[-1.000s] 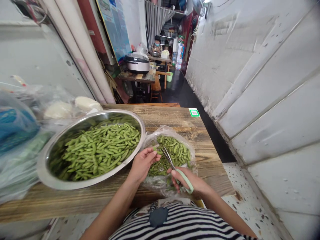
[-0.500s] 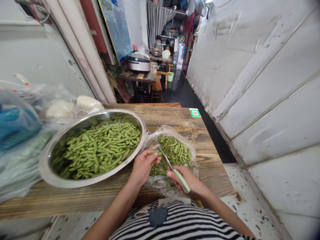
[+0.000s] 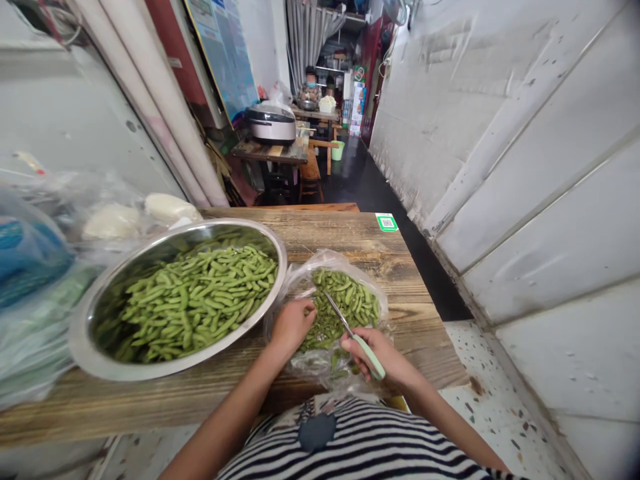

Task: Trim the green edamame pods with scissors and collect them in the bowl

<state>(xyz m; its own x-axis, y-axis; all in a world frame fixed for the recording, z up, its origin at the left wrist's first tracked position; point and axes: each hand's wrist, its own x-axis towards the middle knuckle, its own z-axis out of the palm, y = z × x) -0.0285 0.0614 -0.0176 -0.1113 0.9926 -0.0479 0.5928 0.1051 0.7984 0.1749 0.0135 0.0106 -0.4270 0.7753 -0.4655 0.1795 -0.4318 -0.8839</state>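
Observation:
My right hand [image 3: 367, 352] is wrapped round the pale green handles of a pair of scissors [image 3: 341, 313], its blades pointing up and left over the pods. My left hand [image 3: 294, 327] is closed at the left side of a clear plastic bag [image 3: 327, 257], fingertips curled in; whatever they pinch is hidden. Inside the opened bag lie edamame pods [image 3: 361, 299] with small cut bits [image 3: 320, 337] among them. To the left stands a wide steel basin [image 3: 100, 363], holding a large heap of green edamame pods [image 3: 195, 300].
All this is on a wooden table [image 3: 415, 340] with a green QR code card [image 3: 387, 223] at its far right corner. Plastic bags [image 3: 35, 313] crowd the left side. Beyond are a rice cooker [image 3: 271, 125] on another table and a person [image 3: 310, 87]. A wall [image 3: 540, 220] runs along the right.
My left hand has turned palm down and its fingers have curled in; the green pod seen between them before is out of sight. The scissors have moved slightly right. The whole view has shifted a little.

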